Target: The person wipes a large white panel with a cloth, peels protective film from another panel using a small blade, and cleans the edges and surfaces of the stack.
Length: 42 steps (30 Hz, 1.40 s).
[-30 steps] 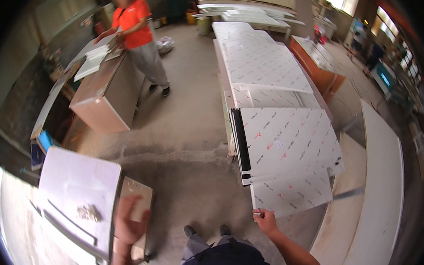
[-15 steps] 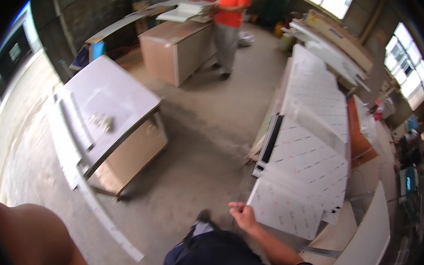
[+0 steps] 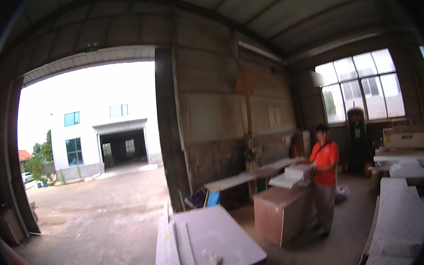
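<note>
Neither of my hands shows; only a blurred sliver of what looks like my left arm (image 3: 13, 255) comes in at the lower left edge. Nearest ahead is a pale-topped table (image 3: 231, 236). On its top lie narrow flat strips (image 3: 190, 248) and a small crumpled whitish thing (image 3: 212, 257), too blurred to name. Beyond it, a person in an orange shirt (image 3: 326, 161) stands at a brown wooden box-like bench (image 3: 272, 219), hands near a stack of white panels (image 3: 292, 176).
A wide doorway opens on a paved yard (image 3: 111, 204) with a white building (image 3: 87, 137) across it. At the right, white sheets (image 3: 396, 224) lie in a long stack. A long low bench (image 3: 238, 181) runs along the wall under the windows' side.
My view has swung up and to the left, bringing in the doorway, yard and roof. My right hand, seen before near the white sheets, has left the picture. The person stays at the bench.
</note>
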Tool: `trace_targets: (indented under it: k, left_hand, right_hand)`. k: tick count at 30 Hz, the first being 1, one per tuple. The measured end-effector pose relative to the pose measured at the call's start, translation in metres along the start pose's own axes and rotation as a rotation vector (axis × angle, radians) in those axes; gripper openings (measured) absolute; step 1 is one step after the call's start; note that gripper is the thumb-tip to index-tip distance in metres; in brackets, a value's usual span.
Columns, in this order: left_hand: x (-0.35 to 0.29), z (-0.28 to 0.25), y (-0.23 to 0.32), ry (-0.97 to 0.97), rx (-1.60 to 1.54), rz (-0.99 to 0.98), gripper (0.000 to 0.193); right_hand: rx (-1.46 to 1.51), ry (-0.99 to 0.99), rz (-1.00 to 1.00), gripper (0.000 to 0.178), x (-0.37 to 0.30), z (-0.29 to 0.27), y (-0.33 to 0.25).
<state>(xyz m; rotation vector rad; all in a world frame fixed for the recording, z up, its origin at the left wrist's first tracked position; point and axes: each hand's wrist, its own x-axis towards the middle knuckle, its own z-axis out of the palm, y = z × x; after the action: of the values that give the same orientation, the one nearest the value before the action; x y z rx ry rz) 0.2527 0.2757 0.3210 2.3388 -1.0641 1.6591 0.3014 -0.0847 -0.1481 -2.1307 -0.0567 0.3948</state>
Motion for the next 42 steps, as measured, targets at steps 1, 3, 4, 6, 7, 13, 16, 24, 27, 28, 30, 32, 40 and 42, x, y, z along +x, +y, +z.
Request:
trace_targets:
  k: [1,3,4,6,7,13,16,24,27,28,30,32,40,42]
  left_hand:
    - [0.014,-0.009,-0.005,0.001,0.009,0.004,0.032]
    - [0.014,0.001,-0.004,0.024,0.065,0.047,0.030]
    - [0.026,0.003,-0.002,0.026,0.084,0.074,0.029]
    - [0.049,0.002,0.003,0.015,0.152,0.107,0.028]
    - [0.047,0.011,0.013,-0.041,0.153,0.056,0.027]
    - [0.068,0.031,0.036,-0.008,0.126,0.057,0.023]
    - [0.092,0.036,0.058,0.002,0.093,0.061,0.020]
    - [-0.030,0.191,0.088,-0.384,-0.180,-0.450,0.043]
    - [-0.142,0.232,0.083,-1.206,-0.316,-0.723,0.073]
    - [-0.171,0.236,0.073,-1.261,-0.204,-0.712,0.071]
    - [-0.227,0.244,0.043,-1.340,-0.035,-0.836,0.071]
    - [-0.273,0.262,0.015,-1.344,0.016,-1.216,0.079]
    - [-0.310,0.259,-0.029,-1.340,0.189,-1.433,0.088]
    - [-0.327,0.265,-0.047,-1.307,0.208,-1.463,0.089]
  right_hand:
    - [0.015,0.006,0.032,0.025,-0.012,-0.007,-0.004]
    - [0.113,-0.009,-0.039,0.025,0.034,-0.007,-0.014]
    - [0.198,-0.025,-0.036,0.026,0.030,-0.003,-0.018]
    - [0.263,0.012,-0.125,0.025,0.047,0.000,-0.035]
    - [0.347,-0.067,0.009,0.024,0.023,-0.020,-0.029]
    - [0.294,0.072,-0.058,0.023,0.023,-0.030,-0.002]
    - [0.376,0.049,0.004,0.022,0.005,-0.037,0.029]
    - [0.335,0.211,0.074,0.014,-0.027,-0.063,0.122]
    - [0.360,0.238,0.115,0.014,-0.035,-0.082,0.083]
    - [0.370,0.179,0.167,0.014,-0.040,-0.097,0.060]
    - [0.416,0.199,0.073,0.013,-0.037,-0.106,0.052]
    - [0.443,0.225,0.082,0.014,-0.036,-0.120,0.045]
    - [0.305,0.296,0.142,0.021,-0.009,-0.112,0.052]
    - [0.318,0.258,0.176,0.023,0.005,-0.101,0.041]
